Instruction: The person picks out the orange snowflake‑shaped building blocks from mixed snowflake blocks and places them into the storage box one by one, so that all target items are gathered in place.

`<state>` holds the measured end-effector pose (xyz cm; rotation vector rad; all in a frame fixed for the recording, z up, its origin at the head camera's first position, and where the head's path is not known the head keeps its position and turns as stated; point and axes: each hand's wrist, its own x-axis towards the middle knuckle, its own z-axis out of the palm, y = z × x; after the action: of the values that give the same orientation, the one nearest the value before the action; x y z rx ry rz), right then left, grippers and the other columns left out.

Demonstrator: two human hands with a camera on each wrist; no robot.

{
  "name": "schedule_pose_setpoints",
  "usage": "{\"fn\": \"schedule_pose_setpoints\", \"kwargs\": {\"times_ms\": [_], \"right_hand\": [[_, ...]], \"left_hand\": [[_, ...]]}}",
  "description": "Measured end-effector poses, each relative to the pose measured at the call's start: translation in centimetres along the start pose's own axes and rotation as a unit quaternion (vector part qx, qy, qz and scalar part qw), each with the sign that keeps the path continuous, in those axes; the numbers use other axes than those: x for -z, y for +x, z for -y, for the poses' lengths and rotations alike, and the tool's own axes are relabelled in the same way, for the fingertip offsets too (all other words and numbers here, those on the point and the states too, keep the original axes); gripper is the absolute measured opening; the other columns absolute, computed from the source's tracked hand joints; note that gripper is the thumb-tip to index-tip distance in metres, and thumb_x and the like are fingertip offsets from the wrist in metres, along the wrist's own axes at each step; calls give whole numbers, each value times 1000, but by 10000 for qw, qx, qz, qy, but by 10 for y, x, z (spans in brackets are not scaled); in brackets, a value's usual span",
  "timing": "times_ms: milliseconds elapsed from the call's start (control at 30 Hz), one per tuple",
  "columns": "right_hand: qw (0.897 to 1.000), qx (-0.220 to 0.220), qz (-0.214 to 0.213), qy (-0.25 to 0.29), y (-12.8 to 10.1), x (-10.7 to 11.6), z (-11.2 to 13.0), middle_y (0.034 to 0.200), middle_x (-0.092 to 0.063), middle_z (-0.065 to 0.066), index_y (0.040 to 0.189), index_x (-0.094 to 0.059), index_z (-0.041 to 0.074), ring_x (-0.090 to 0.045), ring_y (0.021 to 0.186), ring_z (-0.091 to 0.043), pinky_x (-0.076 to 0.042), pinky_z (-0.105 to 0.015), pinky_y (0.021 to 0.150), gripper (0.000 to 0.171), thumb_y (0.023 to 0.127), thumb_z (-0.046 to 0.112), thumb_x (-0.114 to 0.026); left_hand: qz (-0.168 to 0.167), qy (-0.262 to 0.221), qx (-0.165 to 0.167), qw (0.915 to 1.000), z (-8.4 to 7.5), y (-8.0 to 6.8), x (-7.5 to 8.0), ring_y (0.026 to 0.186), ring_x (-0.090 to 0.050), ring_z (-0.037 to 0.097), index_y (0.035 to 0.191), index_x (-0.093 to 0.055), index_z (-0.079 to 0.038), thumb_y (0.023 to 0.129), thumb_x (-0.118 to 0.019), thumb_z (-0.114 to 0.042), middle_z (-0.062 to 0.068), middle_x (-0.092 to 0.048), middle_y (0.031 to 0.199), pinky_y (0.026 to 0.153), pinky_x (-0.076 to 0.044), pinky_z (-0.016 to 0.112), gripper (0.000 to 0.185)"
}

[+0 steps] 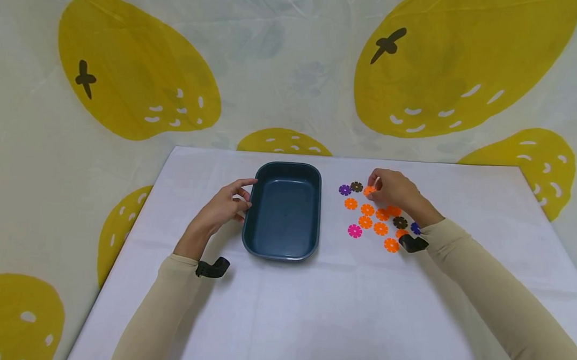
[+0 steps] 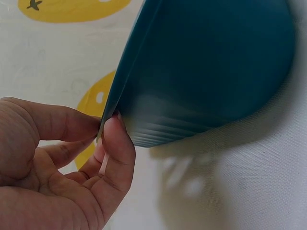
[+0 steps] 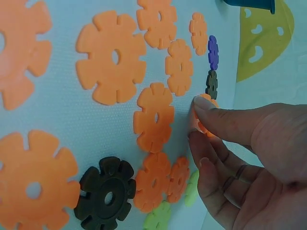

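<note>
A dark blue rectangular tub [image 1: 283,209] stands empty in the middle of the white tabletop. My left hand [image 1: 227,203] is at its left rim, thumb and fingers touching the edge [image 2: 108,117]. To the right lie several flat flower-shaped discs [image 1: 366,222], mostly orange, with purple, brown and pink ones. My right hand [image 1: 389,188] hovers over the far side of that cluster and pinches one orange disc [image 1: 368,190] between thumb and fingertips [image 3: 204,103].
The white table surface [image 1: 341,311] is bordered by a pale cloth with large yellow shapes [image 1: 138,71] behind and at the sides. Black straps [image 1: 212,268] sit on both wrists. Pale green discs [image 3: 158,218] lie near the right hand.
</note>
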<state>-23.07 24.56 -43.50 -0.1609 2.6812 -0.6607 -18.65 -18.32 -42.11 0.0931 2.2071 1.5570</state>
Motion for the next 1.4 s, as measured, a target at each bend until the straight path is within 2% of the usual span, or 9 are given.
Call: {"fn": "schedule_pose_setpoints", "kwargs": {"times_ms": [300, 500, 667, 833, 1033, 1400], "right_hand": [[9997, 123, -119, 146, -3, 2, -2, 108, -63, -18, 117, -62, 5, -56, 91, -31, -50, -39, 74, 26, 94, 12, -71], [9994, 160, -194, 241, -4, 0, -5, 100, -60, -16, 109, -57, 3, -54, 82, -28, -51, -35, 71, 20, 94, 9, -69], [9985, 400, -356, 59, -6, -1, -11, 92, -64, -10, 103, -68, 5, -55, 76, -24, -49, -33, 66, 10, 92, 8, -68], [9969, 555, -547, -67, -8, -3, -16, 91, -70, -8, 101, -75, 8, -59, 72, -21, -49, -33, 63, 11, 91, 9, -70], [9957, 681, -617, -109, -11, -5, -17, 97, -73, -8, 103, -78, 8, -59, 78, -23, -48, -33, 64, 13, 91, 11, -73], [9958, 798, -448, -27, -13, -2, -16, 100, -73, -7, 111, -76, 8, -60, 86, -24, -50, -37, 75, 21, 91, 13, -74]], "left_hand": [[15, -39, -12, 10000, 1, 0, -1, 84, -53, 27, 154, -43, -18, 97, -53, 3, 16, -45, 111, 63, -58, 37, 62], [19, -11, -26, 10000, 1, 1, -1, 83, -53, 26, 154, -43, -19, 97, -53, 3, 15, -45, 110, 63, -58, 38, 62], [14, 11, -41, 10000, 2, 1, -1, 83, -53, 26, 154, -43, -19, 97, -53, 4, 15, -45, 110, 63, -59, 38, 62], [5, 28, -39, 10000, 3, 1, -1, 82, -53, 26, 153, -44, -19, 97, -53, 4, 15, -45, 110, 63, -59, 38, 62], [-7, 25, -58, 10000, 3, 1, -1, 83, -54, 27, 153, -44, -18, 97, -53, 3, 16, -45, 110, 63, -59, 38, 61], [-49, 74, -5, 10000, 5, 2, -1, 86, -55, 28, 153, -44, -20, 97, -53, 3, 15, -45, 110, 64, -59, 39, 61]]}}
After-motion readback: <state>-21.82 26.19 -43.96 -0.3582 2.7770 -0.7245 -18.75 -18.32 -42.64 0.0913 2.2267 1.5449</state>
